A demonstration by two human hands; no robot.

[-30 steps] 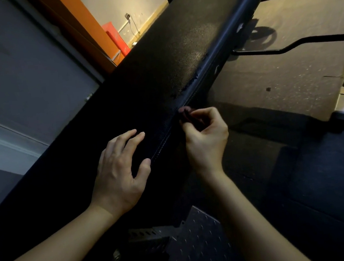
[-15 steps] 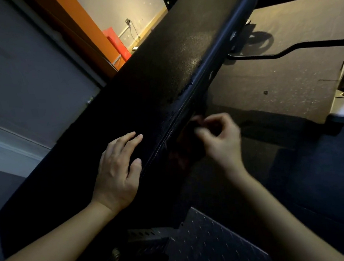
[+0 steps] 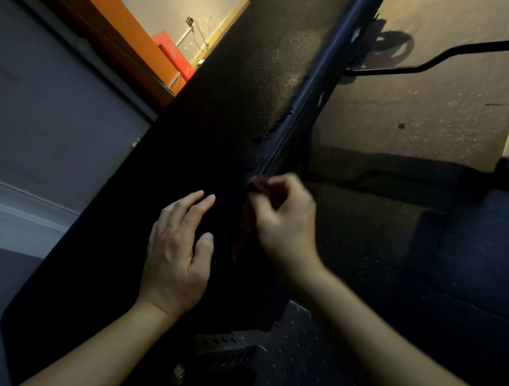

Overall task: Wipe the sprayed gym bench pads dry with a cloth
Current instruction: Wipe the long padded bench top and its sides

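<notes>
Left hand [image 3: 176, 251] lies flat, palm down, fingers spread and loose, on top of the black pad [image 3: 237, 100], gripping nothing. The pad stretches away beyond both hands and back beneath the left forearm. Right hand [image 3: 284, 218] is curled at the pad's side edge, just right of the left hand, fingers bunched around a dark cloth [image 3: 251, 215]. The cloth is dim and blurred; it lies against the pad's seam between the two hands. Wet beads [image 3: 280, 121] sit on the pad near its edge, beyond the right hand. Speckled floor [image 3: 412, 119] lies right of the right hand.
</notes>
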